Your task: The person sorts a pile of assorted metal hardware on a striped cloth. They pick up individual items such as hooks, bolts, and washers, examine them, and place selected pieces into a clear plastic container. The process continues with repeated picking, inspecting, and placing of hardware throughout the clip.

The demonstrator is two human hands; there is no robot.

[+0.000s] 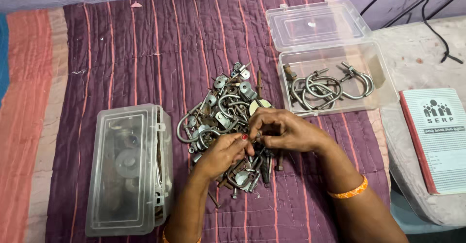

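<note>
The heap of metal hardware under my fingers is a loose tangle of grey U-bolts, washers, clamps and rusty screws, lying on the purple striped cloth between two clear plastic boxes. The small piece pinched above it is too hidden to tell.

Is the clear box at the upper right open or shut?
Open. The clear box has its lid swung back flat on the cloth, and several U-bolts lie exposed inside.
</note>
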